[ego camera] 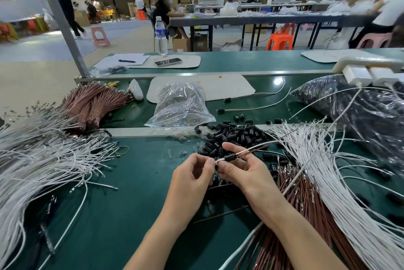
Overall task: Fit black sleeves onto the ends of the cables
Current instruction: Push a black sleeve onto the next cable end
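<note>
**Inspector:** State of the hands, please.

**Assistant:** Both are engaged over the near middle of the green bench (131, 193). The left hand (192, 173) pinches the silvery tip of the cable pair (258, 146) between thumb and forefinger. The pair is one white and one brown lead, running away to the far right. The right hand (238, 167) grasps the black sleeve (228, 157) between thumb and fingers. That sleeve is threaded on the pair, just right of the left hand's pinch.

**Inspector:** Reason for that arrangement?

**Assistant:** In my judgement, the left anchors the tip so the right can work the sleeve along it. Held clear of the bench, nothing snags. I cannot tell whether the sleeve is fully seated; a short silvery length shows between it and the left fingers.

**Inspector:** Stock placement?

**Assistant:** The sleeve pile (236, 133) lies just beyond the hands, within easy reach. From the right, the white cables (328, 160) and brown cables (301, 199) fan in with their ends towards the hands, presumably as feed. A further white heap (43, 160) lies at the left. Two sleeved cables (251, 107) lie beyond the divider, likely finished pieces set apart.

**Inspector:** Risks?

**Assistant:** Leads crowd the right wrist, so a careless drag could scatter the pile.
</note>
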The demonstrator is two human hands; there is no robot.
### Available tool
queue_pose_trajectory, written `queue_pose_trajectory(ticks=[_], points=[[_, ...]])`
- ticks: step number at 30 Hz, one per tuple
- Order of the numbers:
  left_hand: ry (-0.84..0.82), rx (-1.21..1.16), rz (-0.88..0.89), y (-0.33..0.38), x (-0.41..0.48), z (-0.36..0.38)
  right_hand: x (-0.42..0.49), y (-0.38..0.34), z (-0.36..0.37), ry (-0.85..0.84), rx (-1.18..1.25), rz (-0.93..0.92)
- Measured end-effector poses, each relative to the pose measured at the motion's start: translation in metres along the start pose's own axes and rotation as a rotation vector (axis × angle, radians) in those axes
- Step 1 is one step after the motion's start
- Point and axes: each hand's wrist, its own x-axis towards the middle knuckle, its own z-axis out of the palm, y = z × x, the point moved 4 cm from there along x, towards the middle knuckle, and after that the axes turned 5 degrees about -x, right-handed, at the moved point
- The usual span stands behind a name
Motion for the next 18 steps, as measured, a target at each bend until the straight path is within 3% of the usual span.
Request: queue_pose_trajectory(ticks=[18], points=[[-0.035, 0.007, 0.065, 0.0032, -0.0021, 0.0025, -0.0004, -0.0041, -0.0008, 0.006, -0.037, -0.061]])
